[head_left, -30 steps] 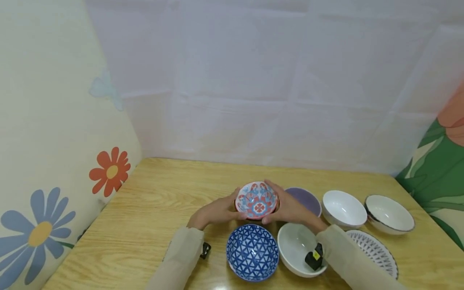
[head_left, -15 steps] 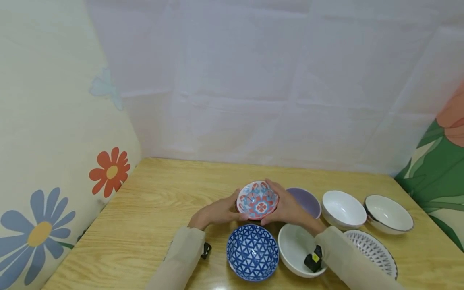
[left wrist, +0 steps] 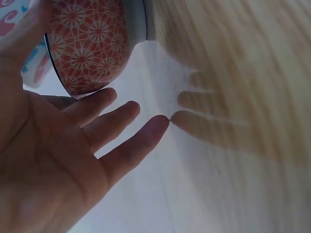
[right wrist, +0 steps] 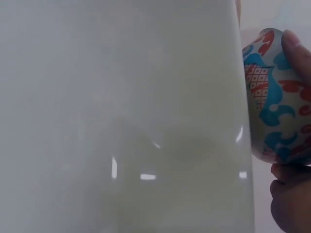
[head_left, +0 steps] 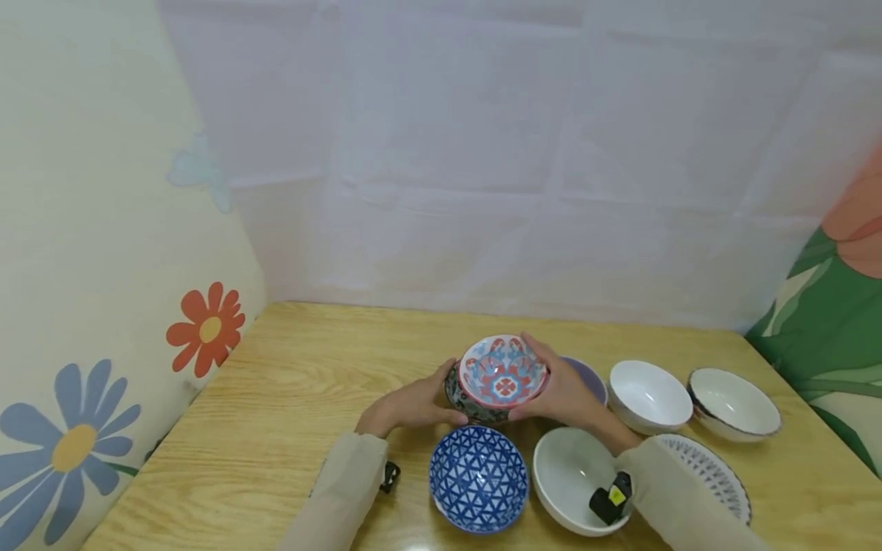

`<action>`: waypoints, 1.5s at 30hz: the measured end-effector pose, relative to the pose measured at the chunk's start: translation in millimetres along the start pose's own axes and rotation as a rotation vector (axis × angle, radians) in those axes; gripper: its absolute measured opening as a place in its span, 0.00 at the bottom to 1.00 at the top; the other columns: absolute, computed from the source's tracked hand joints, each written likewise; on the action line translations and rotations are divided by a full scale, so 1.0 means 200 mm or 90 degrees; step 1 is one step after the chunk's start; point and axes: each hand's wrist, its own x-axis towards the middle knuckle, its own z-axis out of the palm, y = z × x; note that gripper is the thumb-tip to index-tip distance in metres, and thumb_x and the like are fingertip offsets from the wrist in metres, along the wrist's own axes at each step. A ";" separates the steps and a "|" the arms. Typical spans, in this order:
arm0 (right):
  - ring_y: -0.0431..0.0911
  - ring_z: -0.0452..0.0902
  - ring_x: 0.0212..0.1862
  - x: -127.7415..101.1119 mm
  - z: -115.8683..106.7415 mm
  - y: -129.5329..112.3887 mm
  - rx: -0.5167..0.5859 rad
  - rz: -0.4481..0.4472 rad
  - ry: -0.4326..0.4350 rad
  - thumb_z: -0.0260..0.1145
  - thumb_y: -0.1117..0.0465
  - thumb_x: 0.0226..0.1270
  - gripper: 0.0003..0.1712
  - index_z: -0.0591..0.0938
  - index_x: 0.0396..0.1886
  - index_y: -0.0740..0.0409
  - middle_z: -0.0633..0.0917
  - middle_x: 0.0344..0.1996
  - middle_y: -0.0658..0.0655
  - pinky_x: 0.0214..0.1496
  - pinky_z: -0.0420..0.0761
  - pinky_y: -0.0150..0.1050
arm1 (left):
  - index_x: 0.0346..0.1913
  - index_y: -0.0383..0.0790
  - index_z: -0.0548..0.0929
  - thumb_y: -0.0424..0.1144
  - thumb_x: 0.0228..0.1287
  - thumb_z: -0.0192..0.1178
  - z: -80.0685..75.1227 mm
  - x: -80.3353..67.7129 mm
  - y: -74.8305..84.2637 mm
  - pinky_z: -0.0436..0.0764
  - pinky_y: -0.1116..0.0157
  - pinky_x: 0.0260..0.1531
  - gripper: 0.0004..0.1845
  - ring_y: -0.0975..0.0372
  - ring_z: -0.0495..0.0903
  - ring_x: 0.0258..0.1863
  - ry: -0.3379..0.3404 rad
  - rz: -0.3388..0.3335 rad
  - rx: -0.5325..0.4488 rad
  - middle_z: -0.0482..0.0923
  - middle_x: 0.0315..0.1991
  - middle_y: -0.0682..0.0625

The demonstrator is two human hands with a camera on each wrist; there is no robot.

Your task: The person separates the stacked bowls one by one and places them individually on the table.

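Observation:
My right hand (head_left: 563, 396) holds a small bowl (head_left: 503, 373) with a red, blue and white pattern, thumb at the near side and fingers at the far side. Its blue and red outer wall shows in the right wrist view. The small bowl is raised and overlaps a second bowl (head_left: 453, 388) with a dark patterned inside. That lower bowl has a red flowered outer wall (left wrist: 92, 41) and a dark rim in the left wrist view. Around its left side my left hand (head_left: 412, 403) grips it, thumb in front, with the other fingers (left wrist: 138, 145) spread near the table.
Closest to me are a blue-and-white triangle-patterned bowl (head_left: 478, 480) and a white bowl (head_left: 565, 478) under my right wrist. Behind and right stand a purple bowl (head_left: 591, 380), a white bowl (head_left: 651, 396), a dark-rimmed bowl (head_left: 736, 404) and a grey-patterned dish (head_left: 710, 474).
The small patterned bowl has come up and to the right with my right hand, uncovering part of the dark-patterned bowl beneath. My left hand has stayed nearly in place.

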 end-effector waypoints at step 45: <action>0.65 0.61 0.67 -0.38 -0.49 0.05 -0.091 0.175 0.112 0.79 0.55 0.45 0.67 0.44 0.77 0.52 0.58 0.70 0.73 0.64 0.71 0.43 | 0.76 0.41 0.39 0.53 0.60 0.63 0.00 0.00 -0.02 0.56 0.45 0.70 0.54 0.42 0.53 0.72 -0.002 -0.029 0.019 0.47 0.75 0.38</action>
